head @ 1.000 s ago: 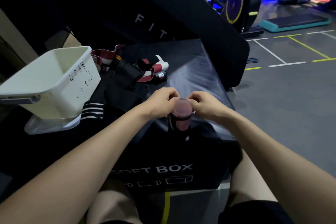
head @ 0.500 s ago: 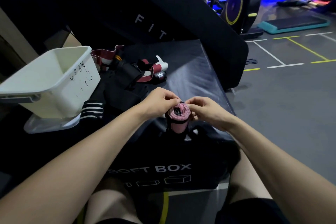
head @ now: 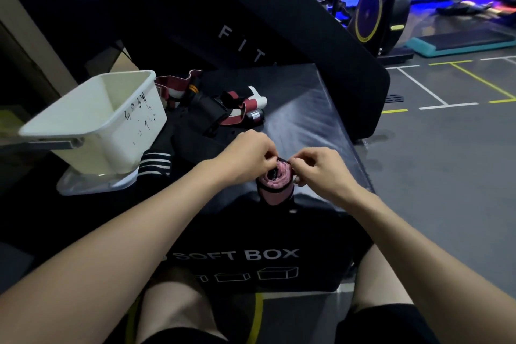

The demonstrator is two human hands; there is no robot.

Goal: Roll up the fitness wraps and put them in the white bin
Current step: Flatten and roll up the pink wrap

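A heap of loose wraps (head: 223,109), red, white and black, lies on the black soft box (head: 301,109) behind the hands, with a striped black piece (head: 155,163) beside it. The white bin (head: 111,123) stands tilted at the left of the soft box, well apart from the hands; its inside looks bare as far as it shows. Both hands meet at the near edge of the soft box: the left hand (head: 247,160) and right hand (head: 321,170) each have their grip pinched on the top of the rolled pink wrap (head: 275,184), which stands upright between them.
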